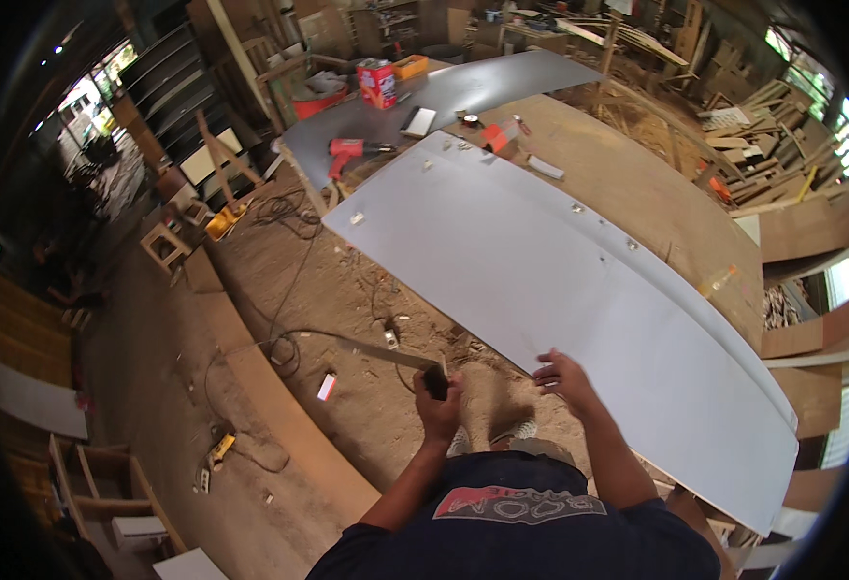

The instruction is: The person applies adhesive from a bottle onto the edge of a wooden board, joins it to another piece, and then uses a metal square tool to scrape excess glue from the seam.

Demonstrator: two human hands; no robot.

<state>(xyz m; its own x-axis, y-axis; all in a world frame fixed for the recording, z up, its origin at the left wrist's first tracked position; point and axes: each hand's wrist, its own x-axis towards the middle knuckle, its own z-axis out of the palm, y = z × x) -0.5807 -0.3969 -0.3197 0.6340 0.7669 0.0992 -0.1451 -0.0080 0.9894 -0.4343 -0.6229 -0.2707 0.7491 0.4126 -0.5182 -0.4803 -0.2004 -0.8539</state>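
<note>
My left hand [439, 411] is closed on a dark object at the end of a long, thin brown-grey strip [376, 353], which trails leftward low over the dirt floor. My right hand [564, 382] is open, fingers loosely apart, at the near edge of a large pale white panel [550, 271]; whether it touches the panel I cannot tell. Small metal fittings [577, 208] sit on the panel, near its far corners and edge. A red-and-black heat gun or drill [347, 155] lies beyond on a dark grey sheet [502, 77].
A brown board [676, 184] lies beside the panel, with a red can [376, 82] farther back. Cables [289, 222], a yellow tool [221, 449] and a long plank [260, 387] lie on the floor at left. Wood offcuts [753, 135] pile at right; wooden frames stand lower left.
</note>
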